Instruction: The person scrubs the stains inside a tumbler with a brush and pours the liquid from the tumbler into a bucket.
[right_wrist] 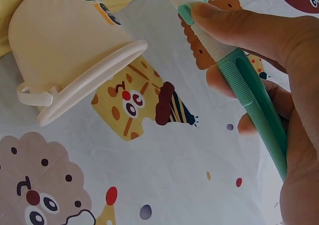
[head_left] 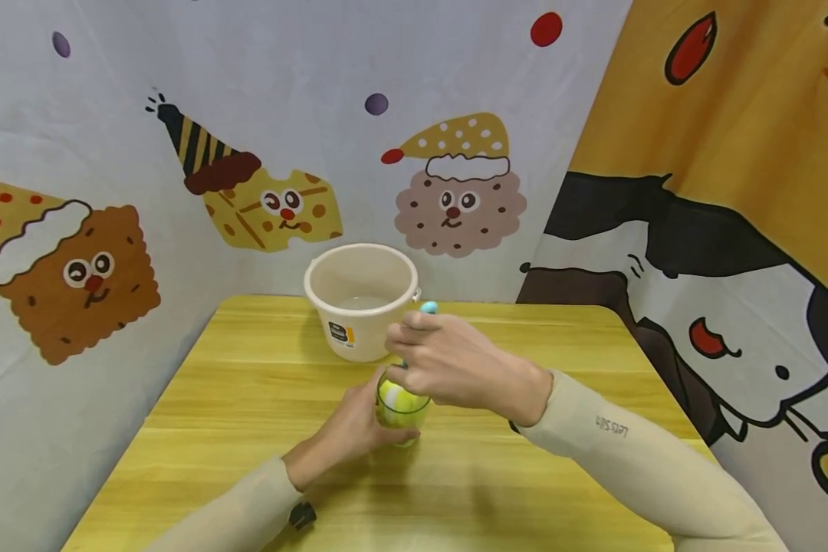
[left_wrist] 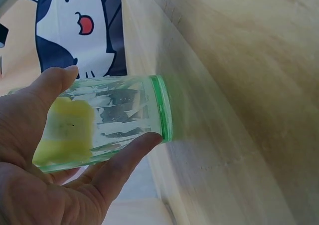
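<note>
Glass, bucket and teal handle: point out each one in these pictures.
Glass (left_wrist: pixel 118 116): left wrist view, on its side wall.
Bucket (head_left: pixel 376 332): head view, on its outer wall below the rim.
Teal handle (right_wrist: pixel 237 79): right wrist view, on its ribbed section.

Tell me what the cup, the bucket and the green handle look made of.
Cup: probably glossy glass, possibly clear plastic; see-through with a greenish edge.
Bucket: likely satin plastic; smooth, evenly cream, with a rounded rim.
Green handle: apparently semi-matte plastic, showing moulded ribs.
</note>
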A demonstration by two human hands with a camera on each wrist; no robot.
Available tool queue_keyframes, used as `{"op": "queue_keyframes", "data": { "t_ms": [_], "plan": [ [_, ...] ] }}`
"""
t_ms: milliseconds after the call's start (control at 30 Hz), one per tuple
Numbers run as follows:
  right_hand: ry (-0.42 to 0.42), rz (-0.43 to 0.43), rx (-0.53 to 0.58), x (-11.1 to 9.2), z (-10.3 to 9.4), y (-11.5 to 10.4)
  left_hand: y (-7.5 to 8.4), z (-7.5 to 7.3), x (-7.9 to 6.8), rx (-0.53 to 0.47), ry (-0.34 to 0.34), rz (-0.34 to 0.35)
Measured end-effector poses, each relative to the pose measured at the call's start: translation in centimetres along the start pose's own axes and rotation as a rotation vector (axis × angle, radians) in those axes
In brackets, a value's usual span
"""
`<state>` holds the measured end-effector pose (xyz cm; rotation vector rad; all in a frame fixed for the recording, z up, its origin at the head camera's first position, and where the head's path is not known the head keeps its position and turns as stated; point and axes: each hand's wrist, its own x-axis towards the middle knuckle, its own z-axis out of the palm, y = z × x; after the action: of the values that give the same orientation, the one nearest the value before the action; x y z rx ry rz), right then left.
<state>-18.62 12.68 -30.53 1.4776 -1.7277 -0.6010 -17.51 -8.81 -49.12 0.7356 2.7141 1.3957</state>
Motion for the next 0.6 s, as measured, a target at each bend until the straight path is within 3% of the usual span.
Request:
{"op": "queue_keyframes", "data": {
  "t_ms": [600],
  "plan": [
    [-0.011,0.002,-0.007,0.67,0.95,0.51,0.1,0.0,-0.09,0.0,-0.014,0.018]
  ]
}}
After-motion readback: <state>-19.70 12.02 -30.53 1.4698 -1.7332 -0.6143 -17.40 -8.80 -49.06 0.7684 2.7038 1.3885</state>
